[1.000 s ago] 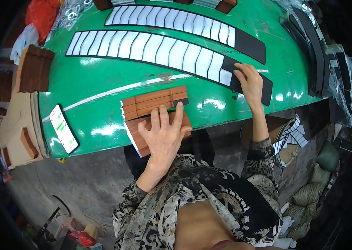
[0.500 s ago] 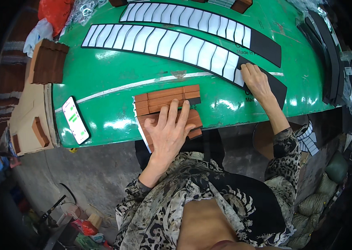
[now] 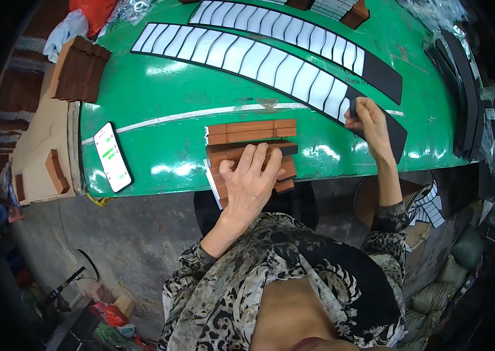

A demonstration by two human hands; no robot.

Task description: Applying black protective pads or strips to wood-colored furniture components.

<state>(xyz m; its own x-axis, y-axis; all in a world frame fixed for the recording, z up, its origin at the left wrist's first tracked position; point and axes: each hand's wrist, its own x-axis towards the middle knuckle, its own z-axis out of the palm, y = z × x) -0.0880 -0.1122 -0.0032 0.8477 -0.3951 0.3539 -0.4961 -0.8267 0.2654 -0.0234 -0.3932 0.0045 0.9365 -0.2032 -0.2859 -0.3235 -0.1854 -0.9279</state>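
Note:
My left hand (image 3: 251, 177) lies over brown wood-look pieces (image 3: 215, 153) at the table's near edge, its fingers bent over the nearer one, which shows a black edge strip. Just beyond it is another brown wood-look piece (image 3: 251, 132), separated by a narrow gap. To the right, my right hand (image 3: 371, 120) pinches a small dark piece (image 3: 353, 107) at the end of a long curved black strip (image 3: 396, 137) lined with white wavy-edged segments. Its fingers hide part of that strip.
Behind lies a second curved black strip (image 3: 386, 79) with white segments. A phone (image 3: 110, 157) and brown stacked pieces (image 3: 77, 70) are on the left, near cardboard (image 3: 36, 158). Dark curved parts (image 3: 461, 93) and plastic wrapping stand at the right edge of the green table (image 3: 159, 99).
My right hand has lifted slightly from the strip's end, with the small dark piece showing in its fingers. A gap has opened between the brown pieces under my left hand. The view has shifted a little.

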